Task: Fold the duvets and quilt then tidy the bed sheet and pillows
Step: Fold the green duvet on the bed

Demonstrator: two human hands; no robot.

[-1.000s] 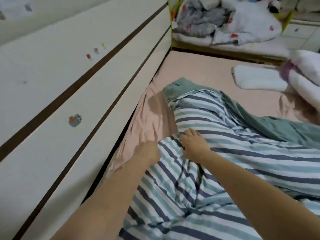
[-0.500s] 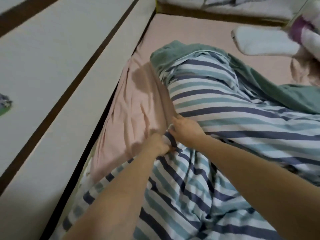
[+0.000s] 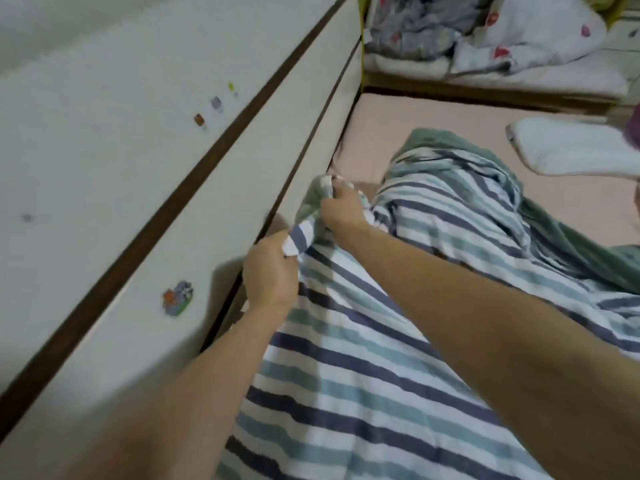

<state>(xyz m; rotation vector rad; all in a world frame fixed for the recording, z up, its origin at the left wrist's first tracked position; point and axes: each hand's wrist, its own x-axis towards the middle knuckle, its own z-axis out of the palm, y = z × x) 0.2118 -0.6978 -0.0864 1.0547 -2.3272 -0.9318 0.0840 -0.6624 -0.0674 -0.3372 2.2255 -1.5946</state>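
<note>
A striped duvet [image 3: 433,306], blue, teal and white with a green underside, lies rumpled over the pink bed sheet [image 3: 433,119]. My left hand [image 3: 270,271] grips the duvet's edge close to the white wall panel. Just beyond it, my right hand [image 3: 343,209] grips a bunched part of the same edge, lifted off the sheet with the green underside showing. A white pillow [image 3: 571,147] lies at the right on the sheet. The sheet under the duvet is hidden.
A white wall panel [image 3: 138,168] with dark stripes and small stickers runs along the bed's left side. Beyond the bed's far end is a second bed [image 3: 485,74] with a heap of patterned grey and white bedding [image 3: 485,26].
Both hands have closed on the duvet's edge and pulled it up toward the wall, covering the pink sheet that showed at the left. The camera has tilted up.
</note>
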